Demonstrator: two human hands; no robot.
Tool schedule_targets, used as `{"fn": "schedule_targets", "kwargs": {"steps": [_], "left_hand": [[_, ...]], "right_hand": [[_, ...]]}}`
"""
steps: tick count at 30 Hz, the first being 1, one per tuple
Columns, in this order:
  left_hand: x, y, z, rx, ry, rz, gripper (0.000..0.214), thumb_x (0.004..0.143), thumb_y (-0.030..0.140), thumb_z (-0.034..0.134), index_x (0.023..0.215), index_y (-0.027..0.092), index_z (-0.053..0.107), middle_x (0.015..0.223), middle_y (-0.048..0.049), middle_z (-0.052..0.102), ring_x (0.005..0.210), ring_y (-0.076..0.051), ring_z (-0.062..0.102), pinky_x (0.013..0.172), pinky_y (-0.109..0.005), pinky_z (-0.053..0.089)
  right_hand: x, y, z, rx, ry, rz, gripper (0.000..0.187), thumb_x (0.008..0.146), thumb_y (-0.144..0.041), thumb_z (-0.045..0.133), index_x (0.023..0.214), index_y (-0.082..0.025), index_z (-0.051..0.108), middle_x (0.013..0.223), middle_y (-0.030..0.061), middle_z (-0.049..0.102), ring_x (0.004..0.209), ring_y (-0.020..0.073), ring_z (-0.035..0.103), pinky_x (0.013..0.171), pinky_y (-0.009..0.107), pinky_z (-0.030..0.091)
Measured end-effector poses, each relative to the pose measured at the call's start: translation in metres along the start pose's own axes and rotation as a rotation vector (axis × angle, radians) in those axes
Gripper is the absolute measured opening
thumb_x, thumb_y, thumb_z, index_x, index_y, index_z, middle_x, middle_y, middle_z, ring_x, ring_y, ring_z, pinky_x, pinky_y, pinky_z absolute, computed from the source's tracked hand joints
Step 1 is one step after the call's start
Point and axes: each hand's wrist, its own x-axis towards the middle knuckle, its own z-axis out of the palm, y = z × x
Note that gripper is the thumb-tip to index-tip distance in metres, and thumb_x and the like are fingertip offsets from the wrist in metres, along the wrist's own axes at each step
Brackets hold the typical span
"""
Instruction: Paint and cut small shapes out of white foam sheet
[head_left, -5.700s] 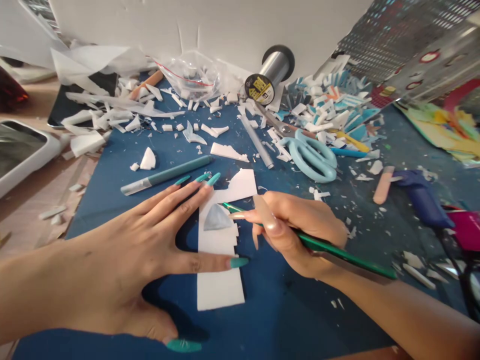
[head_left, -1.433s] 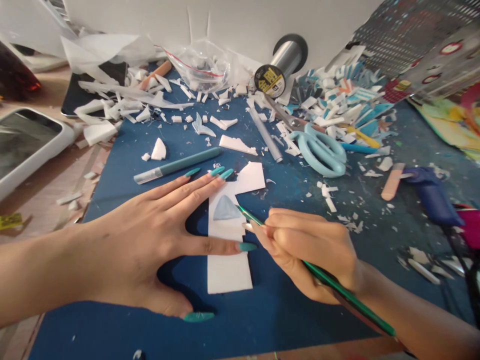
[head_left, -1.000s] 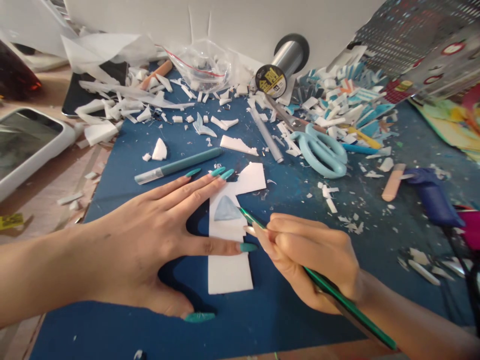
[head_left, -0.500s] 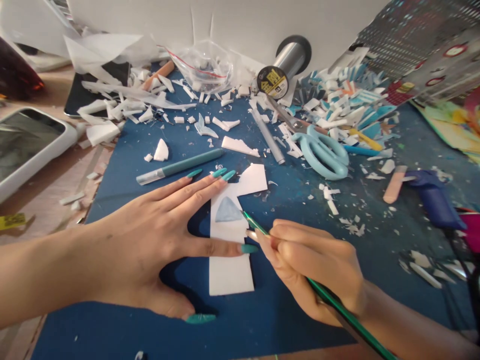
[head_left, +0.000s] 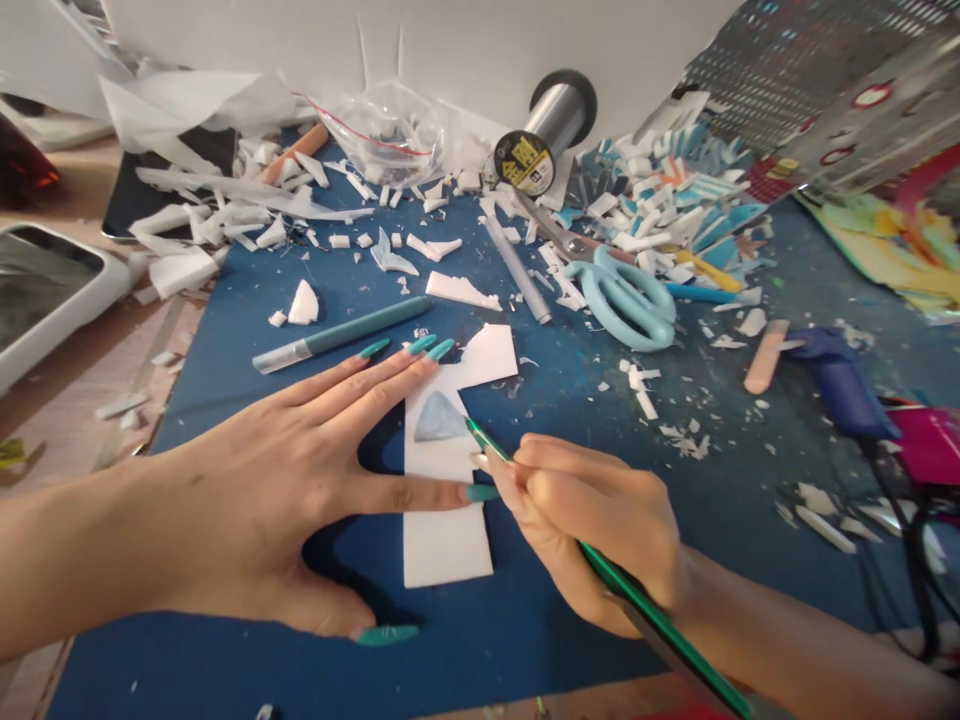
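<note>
A piece of white foam sheet (head_left: 448,552) lies on the blue mat, its right edge cut unevenly. On its upper part is a grey-blue triangular patch (head_left: 439,417). My left hand (head_left: 322,490) is spread flat, with one finger across the sheet and other fingertips at its top left. My right hand (head_left: 600,520) pinches a slim green-handled tool (head_left: 600,565) like a pen. The tool's tip meets the sheet's right edge beside the triangle; whether it is a blade or a brush I cannot make out. A teal capped pen (head_left: 345,335) rests above my left fingers.
Light-blue scissors (head_left: 626,300), a grey pen (head_left: 517,262) and a wire spool (head_left: 525,162) lie toward the back. Foam scraps (head_left: 675,190) are heaped at back right. A dark-blue corded tool (head_left: 844,380) is at right, a white-cased phone (head_left: 52,290) at left.
The whole view has shifted slightly, so everything appears a little further left. Both hands keep nearly the same places on the sheet, and the green tool's tip stays by the triangle's right corner.
</note>
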Motion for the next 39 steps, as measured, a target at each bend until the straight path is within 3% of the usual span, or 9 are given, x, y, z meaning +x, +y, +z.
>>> {"fn": "schedule_targets", "kwargs": {"steps": [7, 15, 22, 27, 30, 33, 34, 35, 39], "left_hand": [[-0.002, 0.001, 0.003, -0.017, -0.021, -0.036, 0.087, 0.073, 0.076, 0.066, 0.151, 0.049, 0.037, 0.169, -0.0005, -0.021, 0.148, -0.055, 0.02, 0.111, -0.073, 0.033], [0.001, 0.001, 0.0, 0.03, -0.006, -0.005, 0.085, 0.075, 0.077, 0.063, 0.15, 0.047, 0.041, 0.169, -0.0007, -0.021, 0.143, -0.06, 0.029, 0.103, -0.078, 0.04], [0.0, 0.001, 0.002, -0.003, 0.001, -0.04, 0.085, 0.074, 0.075, 0.067, 0.15, 0.049, 0.039, 0.169, 0.0008, -0.02, 0.147, -0.056, 0.025, 0.11, -0.073, 0.035], [-0.002, 0.003, 0.002, -0.03, 0.008, -0.041, 0.086, 0.073, 0.073, 0.071, 0.15, 0.05, 0.04, 0.169, 0.0025, -0.02, 0.148, -0.055, 0.023, 0.112, -0.071, 0.034], [-0.003, 0.003, -0.001, -0.003, -0.03, -0.032, 0.087, 0.073, 0.07, 0.072, 0.151, 0.05, 0.038, 0.168, 0.0013, -0.025, 0.146, -0.058, 0.022, 0.109, -0.073, 0.036], [-0.003, 0.003, -0.002, 0.01, -0.045, -0.014, 0.084, 0.077, 0.068, 0.069, 0.152, 0.051, 0.034, 0.167, 0.0016, -0.026, 0.147, -0.057, 0.02, 0.11, -0.073, 0.034], [-0.003, 0.003, -0.001, 0.01, -0.044, -0.016, 0.083, 0.078, 0.069, 0.067, 0.152, 0.052, 0.033, 0.167, 0.0019, -0.026, 0.147, -0.057, 0.018, 0.111, -0.073, 0.033], [-0.003, 0.002, -0.001, 0.011, -0.04, -0.025, 0.082, 0.079, 0.071, 0.065, 0.152, 0.053, 0.032, 0.167, 0.0024, -0.027, 0.148, -0.056, 0.016, 0.111, -0.073, 0.033], [-0.003, 0.002, 0.001, 0.0, -0.014, -0.057, 0.08, 0.079, 0.077, 0.06, 0.151, 0.056, 0.032, 0.165, 0.0065, -0.031, 0.149, -0.056, 0.013, 0.112, -0.072, 0.032]], "right_hand": [[-0.004, -0.009, 0.002, -0.06, 0.056, 0.025, 0.039, 0.087, 0.004, 0.046, 0.072, -0.024, 0.024, 0.065, -0.0043, 0.025, 0.054, 0.0095, 0.032, 0.053, 0.021, 0.041], [-0.001, -0.013, 0.002, -0.034, 0.068, 0.083, 0.036, 0.085, 0.005, 0.046, 0.071, -0.023, 0.028, 0.064, -0.0049, 0.027, 0.052, 0.0083, 0.033, 0.053, 0.018, 0.043], [-0.01, -0.016, 0.002, -0.017, 0.068, 0.097, 0.035, 0.085, 0.002, 0.047, 0.072, -0.023, 0.026, 0.063, -0.0051, 0.026, 0.051, 0.0079, 0.033, 0.05, 0.019, 0.041], [-0.017, -0.021, -0.021, -0.049, -0.068, 0.179, 0.035, 0.086, 0.002, 0.047, 0.069, -0.022, 0.028, 0.06, -0.0052, 0.032, 0.05, 0.0075, 0.038, 0.049, 0.018, 0.043], [-0.014, -0.02, -0.041, -0.043, -0.055, 0.182, 0.027, 0.089, -0.003, 0.052, 0.073, -0.022, 0.044, 0.059, -0.0045, 0.049, 0.05, 0.0072, 0.051, 0.05, 0.017, 0.047], [-0.003, -0.01, -0.052, 0.072, -0.204, 0.26, 0.009, 0.089, -0.013, 0.066, 0.09, -0.021, 0.062, 0.067, -0.0016, 0.068, 0.054, 0.01, 0.065, 0.055, 0.018, 0.055], [0.001, -0.006, -0.053, 0.157, -0.186, 0.307, 0.008, 0.089, -0.022, 0.069, 0.095, -0.021, 0.064, 0.07, 0.0005, 0.072, 0.057, 0.0126, 0.069, 0.053, 0.019, 0.056], [0.007, -0.001, -0.052, 0.243, -0.092, 0.349, 0.01, 0.09, -0.029, 0.069, 0.093, -0.021, 0.065, 0.072, 0.0023, 0.074, 0.055, 0.0139, 0.07, 0.047, 0.02, 0.055], [0.025, 0.014, -0.034, 0.589, -0.062, 0.522, 0.03, 0.091, -0.03, 0.069, 0.065, -0.02, 0.058, 0.06, 0.001, 0.071, 0.042, 0.0111, 0.064, 0.035, 0.017, 0.049]]}}
